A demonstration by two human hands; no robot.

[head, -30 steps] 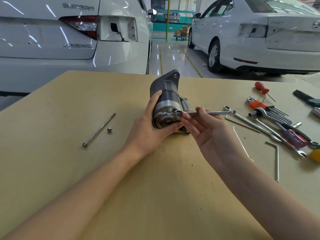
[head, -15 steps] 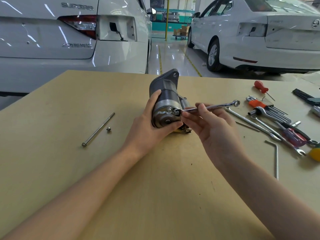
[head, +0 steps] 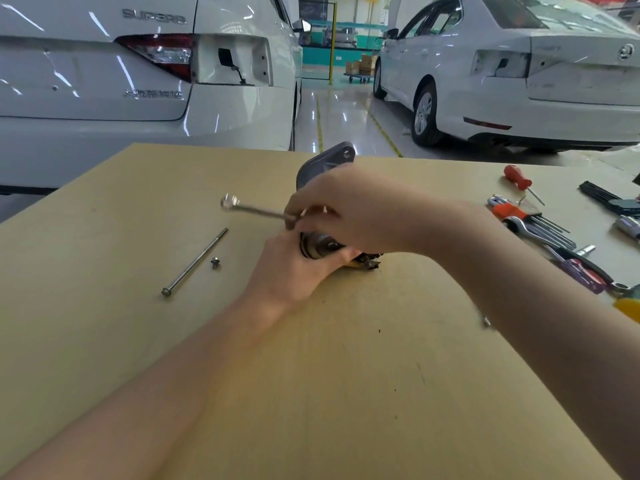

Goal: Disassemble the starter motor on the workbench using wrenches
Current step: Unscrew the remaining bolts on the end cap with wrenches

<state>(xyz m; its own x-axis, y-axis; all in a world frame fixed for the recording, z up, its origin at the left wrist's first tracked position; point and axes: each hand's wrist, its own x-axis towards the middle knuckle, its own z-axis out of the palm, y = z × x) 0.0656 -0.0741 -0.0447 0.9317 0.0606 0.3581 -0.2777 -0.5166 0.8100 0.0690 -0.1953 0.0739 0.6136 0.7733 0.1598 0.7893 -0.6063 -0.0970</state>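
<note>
left hand (head: 294,268) grips starter motor (head: 320,242) | right hand (head: 349,206) holds wrench (head: 252,209) over it

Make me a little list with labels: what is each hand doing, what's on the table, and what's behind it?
left hand: grips the near end of the starter motor
right hand: holds a wrench over the motor, its free end pointing left
loose parts: a long bolt and a small nut lie left of the motor
tools: red screwdriver and hex keys on the right
table: tan board
behind: two white cars
</note>
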